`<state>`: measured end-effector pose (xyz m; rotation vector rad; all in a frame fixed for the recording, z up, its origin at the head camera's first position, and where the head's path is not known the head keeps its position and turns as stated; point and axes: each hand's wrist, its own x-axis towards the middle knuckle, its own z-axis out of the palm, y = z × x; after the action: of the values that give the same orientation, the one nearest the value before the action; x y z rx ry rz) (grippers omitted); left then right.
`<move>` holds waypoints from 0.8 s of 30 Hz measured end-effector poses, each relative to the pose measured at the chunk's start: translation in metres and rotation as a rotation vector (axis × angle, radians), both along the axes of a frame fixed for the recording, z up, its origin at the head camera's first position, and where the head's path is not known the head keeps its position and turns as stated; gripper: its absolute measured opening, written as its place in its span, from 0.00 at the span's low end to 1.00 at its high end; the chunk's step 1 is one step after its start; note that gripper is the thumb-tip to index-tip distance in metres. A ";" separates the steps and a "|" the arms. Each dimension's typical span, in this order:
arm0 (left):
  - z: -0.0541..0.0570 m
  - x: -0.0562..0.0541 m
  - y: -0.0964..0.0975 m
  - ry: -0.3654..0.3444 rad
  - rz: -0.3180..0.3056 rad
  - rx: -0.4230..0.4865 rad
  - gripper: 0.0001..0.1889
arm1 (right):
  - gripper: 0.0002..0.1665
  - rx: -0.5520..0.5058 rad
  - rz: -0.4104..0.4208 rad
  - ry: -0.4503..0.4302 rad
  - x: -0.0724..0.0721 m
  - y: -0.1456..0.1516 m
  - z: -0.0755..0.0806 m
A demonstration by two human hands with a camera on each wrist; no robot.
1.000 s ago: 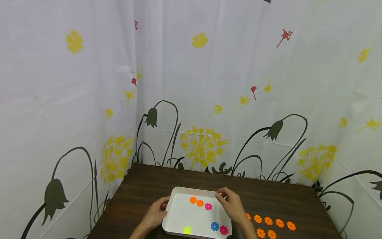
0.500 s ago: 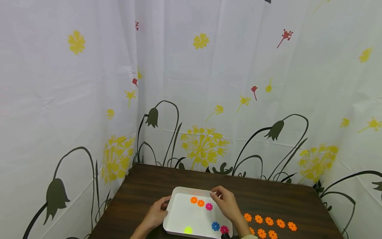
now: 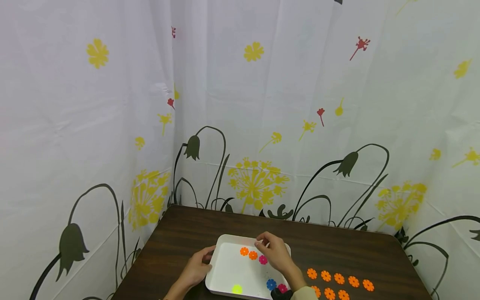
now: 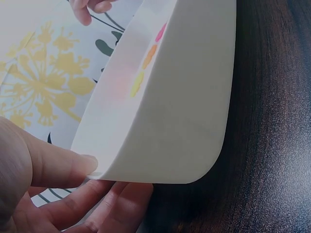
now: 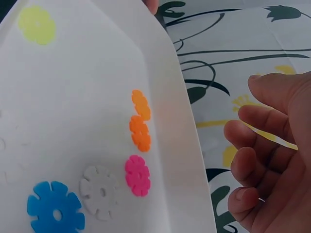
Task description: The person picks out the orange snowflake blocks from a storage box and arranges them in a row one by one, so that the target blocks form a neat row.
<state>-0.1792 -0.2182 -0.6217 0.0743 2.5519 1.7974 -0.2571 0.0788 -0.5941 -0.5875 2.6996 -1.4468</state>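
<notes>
My left hand (image 3: 196,266) grips the left side of a white tray (image 3: 225,271); in the left wrist view its thumb (image 4: 63,167) lies on the rim and other fingers reach underneath. Flower-shaped plastic discs lie inside: a yellow one (image 3: 237,289), two orange ones (image 5: 140,132), a pink one (image 5: 138,175), a blue one (image 5: 56,208) and a white one (image 5: 99,191) that barely shows against the tray. Another pink disc (image 3: 282,288) is partly covered by the right wrist. Over the tray's far right part hovers my right hand (image 3: 275,251), fingers loosely bent, nothing visible in them.
Several orange discs (image 3: 339,278) lie in rows on the dark wooden table (image 3: 187,233) to the right of the tray. A white curtain (image 3: 210,83) with printed flowers hangs behind and beside the table.
My right hand has moved left along the tray's far edge, and its wrist now partly covers the near pink disc. The left hand keeps its hold on the tray, which stays put.
</notes>
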 end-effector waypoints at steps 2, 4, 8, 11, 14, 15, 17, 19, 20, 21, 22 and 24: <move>0.000 0.000 0.000 -0.001 0.007 0.001 0.33 | 0.12 0.001 0.008 0.000 0.001 -0.002 -0.001; 0.000 0.001 0.000 -0.003 0.008 0.007 0.33 | 0.13 0.004 0.011 0.001 0.001 -0.004 -0.002; 0.001 0.001 0.000 0.000 0.010 0.010 0.33 | 0.12 0.015 0.011 -0.023 0.002 -0.007 -0.004; 0.002 0.001 -0.001 -0.001 0.001 0.018 0.33 | 0.12 0.028 0.016 -0.039 0.002 -0.009 -0.007; 0.002 0.001 -0.001 -0.011 -0.002 0.022 0.33 | 0.13 0.054 0.027 -0.045 -0.001 -0.010 -0.010; 0.002 0.001 -0.001 -0.014 0.000 0.022 0.33 | 0.13 0.065 0.031 -0.043 -0.002 -0.010 -0.012; 0.003 0.001 -0.001 -0.019 0.007 0.016 0.32 | 0.14 0.088 0.042 -0.040 -0.005 -0.011 -0.014; 0.002 0.001 0.000 -0.018 0.011 0.015 0.32 | 0.14 0.104 0.051 -0.044 -0.008 -0.011 -0.017; 0.002 0.001 0.000 -0.017 0.009 0.018 0.32 | 0.15 0.106 0.056 -0.051 -0.009 -0.012 -0.018; 0.002 0.002 -0.001 -0.015 0.007 0.024 0.32 | 0.15 0.107 0.062 -0.058 -0.009 -0.012 -0.018; 0.001 0.001 -0.001 -0.014 0.003 0.027 0.32 | 0.16 0.108 0.065 -0.064 -0.010 -0.012 -0.019; 0.001 0.001 -0.001 -0.010 -0.005 0.034 0.33 | 0.16 0.117 0.069 -0.078 -0.012 -0.013 -0.020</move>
<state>-0.1785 -0.2190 -0.6206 0.0723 2.5124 1.8351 -0.2692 0.0659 -0.6145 -0.5975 2.6539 -1.2587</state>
